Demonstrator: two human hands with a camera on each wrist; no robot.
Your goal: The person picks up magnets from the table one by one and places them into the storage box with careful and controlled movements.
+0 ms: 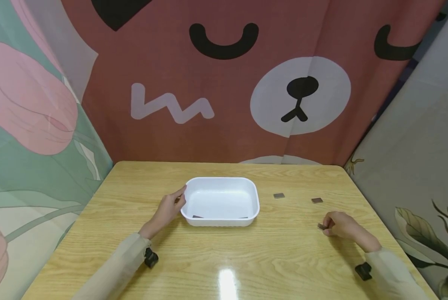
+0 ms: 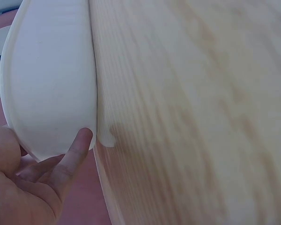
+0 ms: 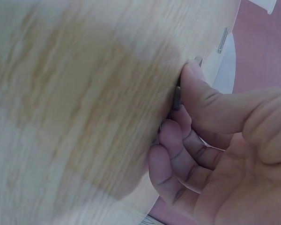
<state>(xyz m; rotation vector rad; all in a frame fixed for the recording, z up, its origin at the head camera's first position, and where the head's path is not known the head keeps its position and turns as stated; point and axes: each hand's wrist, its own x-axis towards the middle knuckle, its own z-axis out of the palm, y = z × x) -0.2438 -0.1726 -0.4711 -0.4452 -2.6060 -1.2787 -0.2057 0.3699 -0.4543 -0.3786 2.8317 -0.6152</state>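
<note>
A white plastic tray [image 1: 220, 222] stands left of the table's middle in the head view. My left hand [image 1: 167, 209] holds its left end, the thumb at the rim and fingers against the outer wall [image 2: 56, 84]. Over on the right, my right hand [image 1: 342, 225] pinches a small flat rectangular piece [image 1: 321, 226] down at the tabletop. The right wrist view shows this dark piece [image 3: 177, 98] edge-on between thumb and fingertips. Inside the tray, dark slivers of similar pieces [image 1: 197, 216] show above the front rim, which hides the rest.
Two more small flat pieces lie on the wooden table [image 1: 224, 246]: a greyish one [image 1: 279, 195] right of the tray and a brownish one [image 1: 317, 200] beyond my right hand. Printed curtains [image 1: 224, 137] hang behind the table and along both sides.
</note>
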